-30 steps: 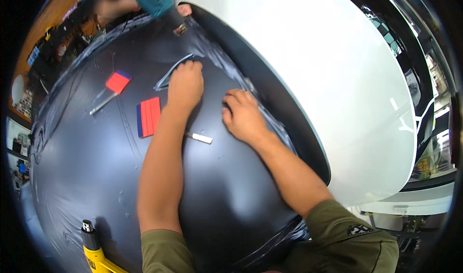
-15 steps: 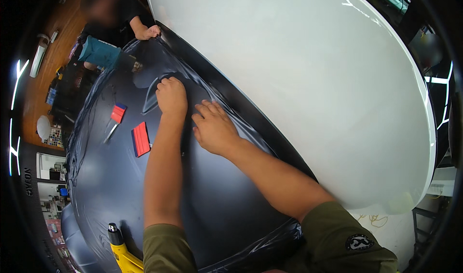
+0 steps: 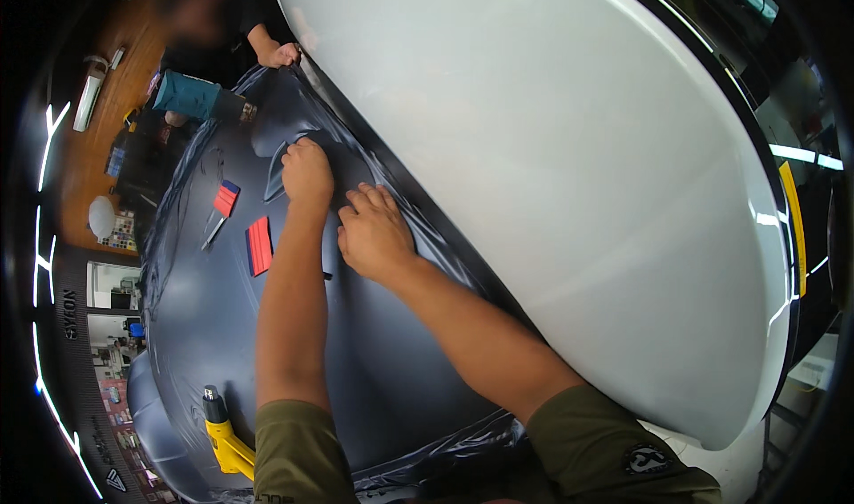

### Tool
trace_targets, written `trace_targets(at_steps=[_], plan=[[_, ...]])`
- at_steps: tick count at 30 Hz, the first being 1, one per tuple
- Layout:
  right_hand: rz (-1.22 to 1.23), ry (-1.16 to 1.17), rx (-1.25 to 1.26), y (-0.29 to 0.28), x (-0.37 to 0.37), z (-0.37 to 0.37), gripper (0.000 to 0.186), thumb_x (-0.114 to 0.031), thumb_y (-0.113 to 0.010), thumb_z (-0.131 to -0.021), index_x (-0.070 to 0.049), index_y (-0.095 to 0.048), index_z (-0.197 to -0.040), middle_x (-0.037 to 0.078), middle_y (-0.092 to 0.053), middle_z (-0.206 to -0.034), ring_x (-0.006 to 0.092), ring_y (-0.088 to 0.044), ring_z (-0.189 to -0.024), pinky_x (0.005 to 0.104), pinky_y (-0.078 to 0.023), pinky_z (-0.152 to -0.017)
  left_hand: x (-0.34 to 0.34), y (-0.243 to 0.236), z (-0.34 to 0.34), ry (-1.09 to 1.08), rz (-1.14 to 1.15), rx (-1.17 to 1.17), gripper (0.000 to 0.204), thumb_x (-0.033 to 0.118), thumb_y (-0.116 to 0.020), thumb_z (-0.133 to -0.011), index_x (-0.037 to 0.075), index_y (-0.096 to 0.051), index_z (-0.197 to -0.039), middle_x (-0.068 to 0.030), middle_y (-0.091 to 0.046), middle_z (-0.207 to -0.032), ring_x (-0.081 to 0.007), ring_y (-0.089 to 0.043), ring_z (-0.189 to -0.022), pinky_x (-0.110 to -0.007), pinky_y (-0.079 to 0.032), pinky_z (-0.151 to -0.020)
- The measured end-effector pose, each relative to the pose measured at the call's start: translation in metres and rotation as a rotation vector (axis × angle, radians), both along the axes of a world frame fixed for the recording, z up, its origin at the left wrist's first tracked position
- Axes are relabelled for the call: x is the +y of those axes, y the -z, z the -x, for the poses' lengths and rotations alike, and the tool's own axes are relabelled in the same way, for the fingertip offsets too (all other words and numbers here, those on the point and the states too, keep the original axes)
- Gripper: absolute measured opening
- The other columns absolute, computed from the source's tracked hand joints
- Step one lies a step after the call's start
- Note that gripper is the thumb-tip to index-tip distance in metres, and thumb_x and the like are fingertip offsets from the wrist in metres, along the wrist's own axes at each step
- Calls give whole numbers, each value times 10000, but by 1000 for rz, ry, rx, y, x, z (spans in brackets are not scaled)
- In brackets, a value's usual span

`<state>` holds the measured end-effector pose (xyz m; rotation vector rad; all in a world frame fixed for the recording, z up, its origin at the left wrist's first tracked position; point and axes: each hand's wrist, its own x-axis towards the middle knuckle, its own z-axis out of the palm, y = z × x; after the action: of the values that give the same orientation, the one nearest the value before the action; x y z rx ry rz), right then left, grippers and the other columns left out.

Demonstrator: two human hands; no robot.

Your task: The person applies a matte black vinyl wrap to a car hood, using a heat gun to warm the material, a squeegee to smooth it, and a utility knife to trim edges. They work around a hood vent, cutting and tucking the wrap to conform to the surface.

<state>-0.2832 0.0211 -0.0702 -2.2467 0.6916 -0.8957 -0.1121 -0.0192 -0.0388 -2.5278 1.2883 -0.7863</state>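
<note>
Dark, glossy film (image 3: 382, 353) covers a broad curved panel, with wrinkles along its edges. My left hand (image 3: 307, 173) is closed against it, knuckles up, beside a raised, pale-edged fold (image 3: 277, 173). What its fingers grip is hidden beneath them. To its right, my right hand (image 3: 377, 232) lies on the film near the wrinkled edge, fingers stretched out and holding nothing. A red squeegee with a dark edge (image 3: 259, 246) rests left of my left forearm. Farther left lie a second red squeegee (image 3: 227, 199) and a slim knife-like tool (image 3: 213, 233).
A large white panel (image 3: 569, 184) rises along the right side. At the far end, another person's hand (image 3: 283, 55) touches the film's edge, near a teal pouch (image 3: 187, 95). A yellow heat gun (image 3: 229, 449) rests close by at the lower left.
The whole view has shifted a little, and more of the white panel's right side shows. Both my hands have moved slightly left, keeping about the same poses on the film.
</note>
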Motion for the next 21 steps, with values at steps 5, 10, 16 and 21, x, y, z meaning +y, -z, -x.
trace_targets(at_steps=[5,10,16,21], plan=[[-61,16,-60,-1,0,-1,289,-153,-565,-858,51,-663,-1039,225,-578,-1274,359,-438,-1317,479,-255,-1161,-5,-11,0,4,-33,90,143,74,-566,-862,-14,-593,-972,-209,-677,-982,-348,-684,-933,-420,-574,-772],[-69,36,-47,1,-3,-3,283,-175,-578,-873,37,-659,-1044,215,-583,-1261,365,-443,-1302,491,-278,-1144,-1,-9,3,77,-33,124,147,76,-572,-858,-17,-594,-970,-205,-681,-986,-346,-682,-917,-424,-564,-790],[-36,62,-82,-4,2,-2,266,-173,-580,-880,10,-679,-1045,181,-629,-1178,327,-473,-1263,465,-296,-1124,68,-25,-74,204,464,458,178,108,-600,-893,-3,-654,-1022,-142,-699,-932,-264,-680,-860,-373,-521,-777],[-15,-119,-80,-17,9,0,204,-191,-597,-893,-28,-666,-992,117,-650,-997,287,-540,-1033,431,-401,-900,128,-29,-69,144,700,492,205,150,-608,-929,-16,-660,-1038,-105,-690,-895,-167,-647,-825,-311,-503,-771]])
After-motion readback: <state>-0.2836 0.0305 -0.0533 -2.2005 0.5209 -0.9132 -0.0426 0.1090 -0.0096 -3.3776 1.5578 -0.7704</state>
